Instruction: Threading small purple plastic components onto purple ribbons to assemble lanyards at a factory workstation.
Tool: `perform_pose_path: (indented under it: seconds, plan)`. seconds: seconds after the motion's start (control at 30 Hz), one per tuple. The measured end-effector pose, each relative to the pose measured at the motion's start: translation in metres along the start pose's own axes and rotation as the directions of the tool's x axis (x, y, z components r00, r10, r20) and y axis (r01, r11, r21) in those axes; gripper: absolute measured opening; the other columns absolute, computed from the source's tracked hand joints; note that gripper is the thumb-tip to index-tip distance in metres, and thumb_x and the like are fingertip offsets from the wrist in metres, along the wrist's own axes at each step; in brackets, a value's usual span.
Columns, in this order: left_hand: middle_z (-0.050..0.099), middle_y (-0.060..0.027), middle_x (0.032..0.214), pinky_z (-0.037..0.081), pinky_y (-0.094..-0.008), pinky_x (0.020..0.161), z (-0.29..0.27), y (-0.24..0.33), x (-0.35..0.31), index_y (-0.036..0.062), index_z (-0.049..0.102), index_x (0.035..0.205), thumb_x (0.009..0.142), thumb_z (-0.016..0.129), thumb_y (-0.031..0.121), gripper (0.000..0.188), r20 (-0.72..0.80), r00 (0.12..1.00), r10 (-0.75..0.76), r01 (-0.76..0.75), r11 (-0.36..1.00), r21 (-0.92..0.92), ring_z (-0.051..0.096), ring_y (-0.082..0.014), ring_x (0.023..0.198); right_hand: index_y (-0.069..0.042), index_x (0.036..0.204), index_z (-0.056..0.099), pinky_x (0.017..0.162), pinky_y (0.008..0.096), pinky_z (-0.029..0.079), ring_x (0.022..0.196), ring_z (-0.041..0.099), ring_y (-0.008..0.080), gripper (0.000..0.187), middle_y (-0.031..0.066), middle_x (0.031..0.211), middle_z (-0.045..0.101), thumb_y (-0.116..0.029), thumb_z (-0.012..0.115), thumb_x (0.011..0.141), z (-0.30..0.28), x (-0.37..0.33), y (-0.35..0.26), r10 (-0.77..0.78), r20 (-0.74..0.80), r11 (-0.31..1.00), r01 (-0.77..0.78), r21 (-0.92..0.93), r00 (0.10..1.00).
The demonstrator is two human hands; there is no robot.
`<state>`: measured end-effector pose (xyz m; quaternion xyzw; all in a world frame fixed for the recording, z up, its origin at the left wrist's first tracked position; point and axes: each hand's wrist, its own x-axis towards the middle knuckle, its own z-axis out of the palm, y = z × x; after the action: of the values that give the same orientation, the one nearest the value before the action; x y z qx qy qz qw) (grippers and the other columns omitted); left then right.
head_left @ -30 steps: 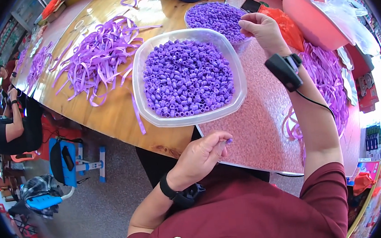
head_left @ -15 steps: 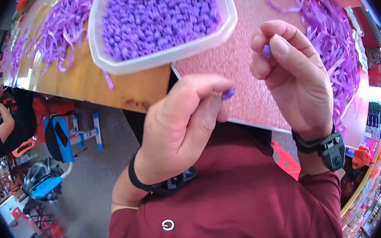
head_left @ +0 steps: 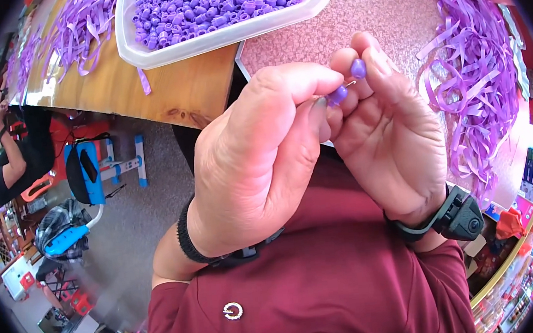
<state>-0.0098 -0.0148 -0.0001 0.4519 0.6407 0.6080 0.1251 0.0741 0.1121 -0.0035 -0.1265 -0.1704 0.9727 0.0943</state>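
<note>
My left hand (head_left: 253,161) pinches a small purple plastic piece (head_left: 338,95) between thumb and forefinger. A second purple plastic piece (head_left: 358,68), rounded like a bead, is held between the thumb and fingers of my right hand (head_left: 398,145). The two pieces sit close together, with a thin shiny bit (head_left: 351,83) showing between them; which one it belongs to I cannot tell. Both hands meet above the table's near edge, their fingertips nearly touching. Beyond them stands a clear plastic tub (head_left: 174,55) full of small hollow purple pieces (head_left: 215,9).
Purple ribbon loops (head_left: 472,85) are heaped on the pink tabletop (head_left: 294,47) at right. More purple ribbons (head_left: 80,30) lie on the wooden tabletop (head_left: 177,92) at left. A blue chair (head_left: 93,172) stands on the floor, and another person (head_left: 21,150) is at far left.
My hands have come together, the left moving right and up, bringing the two purple pieces close to each other. The tub and ribbons appear higher in the view.
</note>
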Motion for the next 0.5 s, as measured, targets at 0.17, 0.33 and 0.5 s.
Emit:
perform_pose_path:
  seconds: [0.17,0.33,0.5]
  plan:
    - [0.054,-0.0062,0.094,0.044,-0.0191,0.067,-0.0003,-0.0001,-0.0014,-0.0031,0.047,0.107,0.090,0.043,0.000,0.018,-0.003,1.000,-0.004,0.004,1.000,0.009,0.051,-0.0059,0.070,-0.010,0.114,0.052,0.077,0.0295,0.048,0.088,0.058,0.0144,0.025,0.0059,0.106,0.060,-0.015,0.048,0.090,0.0012,-0.0009,0.0005,-0.001,-0.006,1.000,0.001,-0.023,1.000]
    - [0.055,-0.0065,0.095,0.044,-0.0188,0.067,0.0024,-0.0001,0.0000,-0.0029,0.046,0.108,0.090,0.043,0.000,0.018,-0.002,1.000,-0.010,0.010,1.000,0.020,0.051,-0.0057,0.071,-0.009,0.113,0.052,0.076,0.0276,0.049,0.083,0.058,0.0133,0.024,0.0059,0.103,0.061,-0.013,0.051,0.089,0.0003,-0.0014,0.0014,-0.051,-0.015,0.996,0.049,-0.075,0.999]
    - [0.056,-0.0060,0.090,0.043,-0.0186,0.067,0.0039,-0.0022,-0.0007,-0.0024,0.044,0.109,0.090,0.044,0.000,0.019,-0.002,1.000,-0.010,0.010,0.997,0.081,0.051,-0.0058,0.071,-0.007,0.110,0.054,0.076,0.0277,0.049,0.083,0.059,0.0143,0.022,0.0089,0.102,0.061,-0.012,0.051,0.088,-0.0021,0.0002,0.0029,-0.115,-0.013,0.986,0.113,-0.119,0.993]
